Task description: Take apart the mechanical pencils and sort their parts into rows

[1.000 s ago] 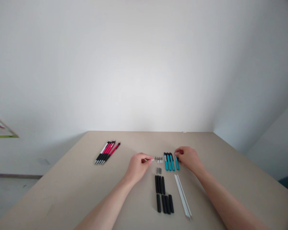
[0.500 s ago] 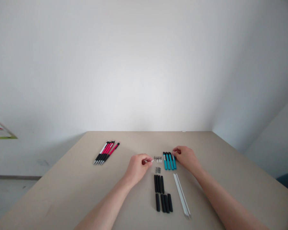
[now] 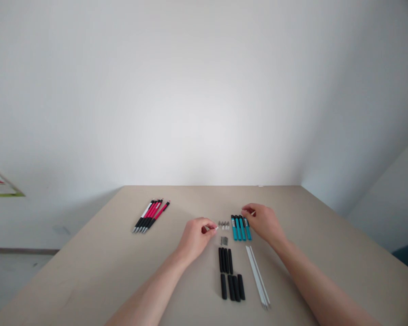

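Observation:
My left hand (image 3: pixel 197 236) is closed in a pinch, with a small white plastic piece (image 3: pixel 216 228) between thumb and fingertips. Just right of it lie small silver cone tips (image 3: pixel 223 223) and white pieces like the pinched one (image 3: pixel 225 228). My right hand (image 3: pixel 261 220) is closed at the black upper end of the rightmost teal pen barrel (image 3: pixel 248 231), its fingers partly covering that end. The other teal pen barrels (image 3: pixel 237 228) lie side by side to its left. Small metal springs (image 3: pixel 224 241) sit below the white pieces.
Nearer me lie two rows of black tubes, slimmer ones (image 3: pixel 225 261) above thicker grips (image 3: pixel 232 288). White pen refills (image 3: pixel 257 277) lie to their right. Pink and white pens (image 3: pixel 151 217) with black grips are grouped at the left of the beige table (image 3: pixel 105 267). A wall stands behind.
My right hand's fingertips have moved slightly left and away from me over the tops of the teal barrels. The left hand has barely moved and keeps its pinch.

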### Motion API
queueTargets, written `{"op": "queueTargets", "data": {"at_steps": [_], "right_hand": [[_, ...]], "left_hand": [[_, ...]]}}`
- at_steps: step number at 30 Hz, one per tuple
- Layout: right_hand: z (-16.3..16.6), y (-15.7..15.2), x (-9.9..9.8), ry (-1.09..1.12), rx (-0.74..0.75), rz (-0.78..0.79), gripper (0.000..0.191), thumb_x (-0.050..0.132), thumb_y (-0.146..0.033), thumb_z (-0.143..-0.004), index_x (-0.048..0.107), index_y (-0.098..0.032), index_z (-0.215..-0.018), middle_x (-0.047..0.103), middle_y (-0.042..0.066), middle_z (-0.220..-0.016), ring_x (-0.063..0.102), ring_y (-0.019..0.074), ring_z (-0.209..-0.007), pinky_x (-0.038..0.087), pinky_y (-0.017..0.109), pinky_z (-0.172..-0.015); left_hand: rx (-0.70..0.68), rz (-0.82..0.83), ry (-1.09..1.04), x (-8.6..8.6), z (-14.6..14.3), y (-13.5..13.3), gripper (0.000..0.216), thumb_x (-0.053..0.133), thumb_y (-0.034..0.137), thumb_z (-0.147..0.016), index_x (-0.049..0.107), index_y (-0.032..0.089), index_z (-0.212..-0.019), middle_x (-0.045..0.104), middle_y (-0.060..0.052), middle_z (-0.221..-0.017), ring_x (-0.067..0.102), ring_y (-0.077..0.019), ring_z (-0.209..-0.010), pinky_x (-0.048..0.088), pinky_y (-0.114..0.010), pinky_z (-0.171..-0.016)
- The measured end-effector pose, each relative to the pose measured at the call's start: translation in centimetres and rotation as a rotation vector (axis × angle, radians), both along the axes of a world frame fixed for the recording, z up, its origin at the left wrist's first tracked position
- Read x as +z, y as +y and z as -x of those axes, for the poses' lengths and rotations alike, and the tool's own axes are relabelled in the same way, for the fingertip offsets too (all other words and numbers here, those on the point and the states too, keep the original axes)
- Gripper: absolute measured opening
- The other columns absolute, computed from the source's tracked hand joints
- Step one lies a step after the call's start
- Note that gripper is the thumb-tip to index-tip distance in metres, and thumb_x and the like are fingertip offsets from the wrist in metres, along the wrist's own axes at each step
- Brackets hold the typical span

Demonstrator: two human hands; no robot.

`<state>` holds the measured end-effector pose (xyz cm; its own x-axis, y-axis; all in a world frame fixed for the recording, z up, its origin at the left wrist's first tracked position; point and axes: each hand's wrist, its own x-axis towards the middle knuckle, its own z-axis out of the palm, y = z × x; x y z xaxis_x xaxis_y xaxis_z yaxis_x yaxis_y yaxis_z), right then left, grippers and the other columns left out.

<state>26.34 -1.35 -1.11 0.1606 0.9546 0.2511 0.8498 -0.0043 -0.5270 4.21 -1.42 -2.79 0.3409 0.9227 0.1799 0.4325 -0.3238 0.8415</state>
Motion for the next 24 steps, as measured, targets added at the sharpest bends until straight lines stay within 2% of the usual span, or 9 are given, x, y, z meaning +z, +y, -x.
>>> {"op": "queueTargets", "data": {"at_steps": [2, 4, 7, 19, 24], "right_hand": [[1.0, -0.7, 0.7, 0.043, 0.195, -0.126, 0.015, 0.055, -0.025, -0.081, 0.069, -0.018, -0.084, 0.068, 0.004, -0.079, 0.060, 0.0149, -0.068, 0.044, 0.024, -0.066], [2.2, -1.4, 1.1, 0.057, 0.415, -0.182, 0.015, 0.054, -0.026, -0.083, 0.068, -0.019, -0.085, 0.066, 0.003, -0.079, 0.059, 0.0137, -0.071, 0.043, 0.023, -0.068], [3.7, -2.1, 1.0, 0.069, 0.555, -0.172, 0.013, 0.055, -0.025, -0.084, 0.067, -0.020, -0.085, 0.064, 0.002, -0.079, 0.058, 0.0125, -0.073, 0.042, 0.022, -0.069], [4.3, -1.5, 0.0, 0.000, 0.573, -0.174, 0.017, 0.051, -0.027, -0.087, 0.064, -0.018, -0.080, 0.062, 0.003, -0.076, 0.056, 0.0147, -0.074, 0.041, 0.025, -0.068], [4.1, -1.0, 0.2, -0.184, 0.582, -0.209, 0.019, 0.046, -0.024, -0.090, 0.063, -0.017, -0.084, 0.060, 0.006, -0.079, 0.054, 0.0162, -0.078, 0.040, 0.027, -0.068]], "left_hand": [[-0.005, -0.003, 0.005, 0.0, -0.1, 0.0, 0.014, 0.058, 0.021, -0.074, 0.071, 0.018, -0.080, 0.069, -0.002, -0.076, 0.055, -0.0134, -0.061, 0.042, -0.022, -0.060], [-0.009, -0.009, 0.005, 0.1, -0.2, 0.0, 0.014, 0.058, 0.021, -0.074, 0.071, 0.018, -0.080, 0.068, -0.002, -0.075, 0.055, -0.0135, -0.061, 0.042, -0.022, -0.060], [-0.004, -0.005, -0.006, 0.0, -0.3, 0.1, 0.014, 0.058, 0.022, -0.075, 0.070, 0.018, -0.080, 0.068, -0.001, -0.075, 0.055, -0.0131, -0.060, 0.041, -0.022, -0.060], [-0.003, 0.015, -0.031, -0.4, -0.5, 0.3, 0.016, 0.058, 0.027, -0.076, 0.070, 0.017, -0.079, 0.067, -0.002, -0.074, 0.053, -0.0124, -0.058, 0.040, -0.022, -0.058], [0.001, -0.012, -0.046, -0.7, -0.4, 0.4, 0.021, 0.055, 0.018, -0.075, 0.066, 0.017, -0.093, 0.068, -0.002, -0.084, 0.053, -0.0110, -0.057, 0.043, -0.022, -0.059]]}}
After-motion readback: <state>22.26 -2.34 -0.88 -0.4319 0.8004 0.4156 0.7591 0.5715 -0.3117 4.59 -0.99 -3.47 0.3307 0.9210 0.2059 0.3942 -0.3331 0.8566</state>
